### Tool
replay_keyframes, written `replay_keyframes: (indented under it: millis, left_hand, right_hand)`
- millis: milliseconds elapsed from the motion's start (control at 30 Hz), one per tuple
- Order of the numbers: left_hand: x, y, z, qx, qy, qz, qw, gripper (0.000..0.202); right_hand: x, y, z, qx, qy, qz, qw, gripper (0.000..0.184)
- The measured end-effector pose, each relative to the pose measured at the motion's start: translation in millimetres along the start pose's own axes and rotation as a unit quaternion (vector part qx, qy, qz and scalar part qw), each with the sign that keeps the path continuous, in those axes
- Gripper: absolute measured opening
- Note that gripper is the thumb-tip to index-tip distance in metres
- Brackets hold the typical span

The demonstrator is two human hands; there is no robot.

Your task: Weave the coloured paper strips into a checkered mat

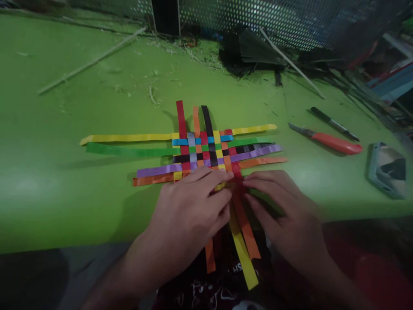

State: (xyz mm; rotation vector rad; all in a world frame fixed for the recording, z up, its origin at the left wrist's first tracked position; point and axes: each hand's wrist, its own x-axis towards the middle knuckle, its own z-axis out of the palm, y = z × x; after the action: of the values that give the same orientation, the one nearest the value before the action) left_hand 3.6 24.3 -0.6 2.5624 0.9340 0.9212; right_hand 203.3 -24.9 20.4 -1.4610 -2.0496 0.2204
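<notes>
A small mat woven from flat coloured strips (211,147) lies near the table's front edge, with loose ends on all sides. My left hand (196,202) is over its lower part, fingers bent and pressed together on the strips. Part of the weave is hidden beneath it. My right hand (287,211) is at the lower right corner, its fingertips close to a red strip (237,172), thumb and fingers apart. A yellow strip (243,258) and an orange strip (248,228) hang over the edge between my hands.
To the right lie a red-handled knife (335,142), a black pen (335,124) and a grey-blue block-like object (387,170). Thin pale sticks (93,60) and shavings are on the green table (38,172). A perforated panel (258,19) stands behind.
</notes>
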Motion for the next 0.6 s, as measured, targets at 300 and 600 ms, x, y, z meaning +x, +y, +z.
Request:
replay_keyframes:
  millis: [300, 600]
  left_hand:
    - [-0.4, 0.5, -0.2, -0.001, -0.006, -0.005, 1.0, 0.016]
    - [1.7, -0.6, -0.5, -0.008, -0.016, -0.009, 1.0, 0.018]
  right_hand:
    - [-4.6, 1.6, 4.0, -0.01, -0.008, -0.027, 1.0, 0.024]
    - [2.5, 1.6, 2.1, -0.09, -0.067, -0.051, 0.992, 0.032]
